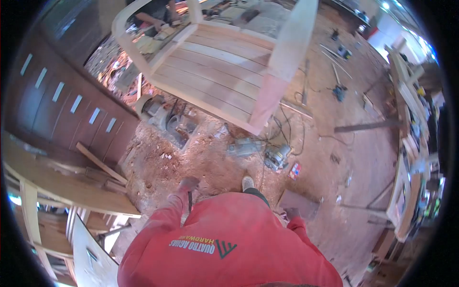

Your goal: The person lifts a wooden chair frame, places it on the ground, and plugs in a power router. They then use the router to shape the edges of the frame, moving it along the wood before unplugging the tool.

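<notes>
Far to the left of your left hand (189, 182), a brown panel (71, 107) with 6 pale strips leans at a slant, and below it the curved wooden top (71, 186) of a bench runs towards you. Between that panel and your left hand, a loose stick (101, 164) slopes down to the floor. Your left hand hangs low at your side; a thin dark strip shows just below it, perhaps a tool or a strap. You can't tell from here whether those fingers are closed on anything.

Ahead of both hands and well apart from them stands the pale slatted wooden piece (215, 62), its near edge above a motor-like machine (160, 115). Beyond its left side, another person's hand (155, 21) is at some wood.

Between your hands and farther forward, a grey power tool (245, 147) lies beside a circular saw (277, 157), with cords trailing behind. Your right hand (291, 213) is low over a dark flat board (300, 203); its grip, and any contact with that board, can't be made out.

You seem to be standing between handling actions, with both arms lowered. Reaching the saw from here calls for a bend forward and care around those cords.

Your sleeves and red top (229, 229) hide much of both wrists, the far upright (303, 28) is cut off at the top, and the right-hand workbench (404, 191) blurs into clutter.
</notes>
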Demonstrator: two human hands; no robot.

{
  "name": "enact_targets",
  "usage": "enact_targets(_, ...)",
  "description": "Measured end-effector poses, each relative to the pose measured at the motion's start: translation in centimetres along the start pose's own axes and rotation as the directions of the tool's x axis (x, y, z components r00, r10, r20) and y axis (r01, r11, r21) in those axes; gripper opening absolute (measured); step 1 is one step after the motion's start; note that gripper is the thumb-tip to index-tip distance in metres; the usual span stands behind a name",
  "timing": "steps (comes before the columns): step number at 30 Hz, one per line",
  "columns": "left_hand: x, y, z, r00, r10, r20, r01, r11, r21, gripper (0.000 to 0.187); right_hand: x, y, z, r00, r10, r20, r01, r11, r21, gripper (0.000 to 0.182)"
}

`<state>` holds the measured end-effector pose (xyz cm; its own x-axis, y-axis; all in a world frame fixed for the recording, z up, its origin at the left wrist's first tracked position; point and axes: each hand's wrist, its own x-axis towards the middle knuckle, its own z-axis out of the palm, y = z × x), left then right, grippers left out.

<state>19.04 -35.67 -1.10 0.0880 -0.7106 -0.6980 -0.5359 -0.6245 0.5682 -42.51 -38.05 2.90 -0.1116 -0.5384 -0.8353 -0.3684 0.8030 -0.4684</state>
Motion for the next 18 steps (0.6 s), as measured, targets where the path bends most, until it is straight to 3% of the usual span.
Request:
enact_targets(1, 0.1, 0.7, -0.8, 0.998, -0.005, -0.060, -0.002, 0.994, -0.107, 0.035, 2.0, -1.4, -0.2, 0.996, -0.069, 0.050, 0.070, 0.997, -0.029, 0.026)
enact_targets(3, -0.2, 2.0, -4.0, 0.937, -0.201, -0.285, -0.017, 0.790, -0.612, 0.033, 2.5, -7.1, 0.3, 0.986, -0.150, 0.071, 0.150, 0.989, 0.002, 0.026)
enact_targets(4, 0.9, 1.1, -7.1, 0.994, -0.072, -0.087, -0.039, 0.505, -0.862, 0.031, 2.4, -11.5, 0.4, 0.980, -0.191, 0.055, 0.189, 0.981, 0.044, 0.027)
enact_targets(5, 2.0, 0.4, -10.0, 0.990, 0.133, 0.052, 0.031, 0.151, -0.988, 0.030, 2.3, -15.9, 0.5, 0.972, -0.232, 0.040, 0.228, 0.970, 0.084, 0.029)
enact_targets(6, 2.9, 1.3, -11.9, 0.994, -0.026, -0.105, -0.097, 0.203, -0.974, 0.030, 4.4, -18.2, 0.0, 0.953, -0.300, 0.037, 0.294, 0.949, 0.117, 0.031)
enact_targets(8, 2.1, 6.8, -15.9, 0.883, -0.309, -0.353, -0.228, 0.377, -0.898, 0.033, 4.3, -25.9, -0.3, 0.728, -0.684, -0.047, 0.685, 0.728, 0.000, 0.035)
enact_targets(9, 0.8, 11.1, -18.6, 0.788, -0.416, -0.454, -0.231, 0.483, -0.844, 0.036, 1.6, -30.6, 0.4, 0.717, -0.691, -0.093, 0.696, 0.702, 0.153, 0.036)
enact_targets(10, 2.7, 10.4, -21.2, 0.796, -0.387, -0.466, -0.305, 0.410, -0.860, 0.036, -1.8, -35.3, 1.6, 0.707, -0.692, -0.148, 0.698, 0.648, 0.304, 0.038)
enact_targets(12, 5.6, 9.1, -28.0, 0.775, -0.306, -0.553, -0.463, 0.322, -0.826, 0.039, -5.0, -41.1, 3.2, 0.604, -0.764, -0.225, 0.768, 0.484, 0.419, 0.040)
enact_targets(14, 7.3, 9.6, -35.1, 0.692, -0.281, -0.665, -0.592, 0.305, -0.746, 0.039, -2.9, -42.0, 3.8, 0.291, -0.884, -0.366, 0.942, 0.332, -0.052, 0.043)
enact_targets(15, 8.5, 9.9, -38.8, 0.643, -0.300, -0.705, -0.637, 0.302, -0.709, 0.038, -3.3, -42.6, 5.0, 0.263, -0.889, -0.376, 0.955, 0.294, -0.028, 0.044)
enact_targets(16, 11.8, 7.0, -43.3, 0.698, -0.267, -0.665, -0.633, 0.203, -0.747, 0.037, -3.7, -43.2, 6.3, 0.233, -0.893, -0.386, 0.967, 0.255, -0.006, 0.045)
enact_targets(17, 15.7, 4.9, -49.1, 0.747, -0.214, -0.630, -0.624, 0.103, -0.775, 0.036, -6.5, -45.9, 8.7, 0.319, -0.868, -0.380, 0.932, 0.215, 0.290, 0.045)
enact_targets(18, 16.9, 5.5, -52.7, 0.728, -0.212, -0.652, -0.638, 0.140, -0.757, 0.036, -8.9, -47.3, 11.1, 0.401, -0.846, -0.351, 0.816, 0.157, 0.556, 0.045)
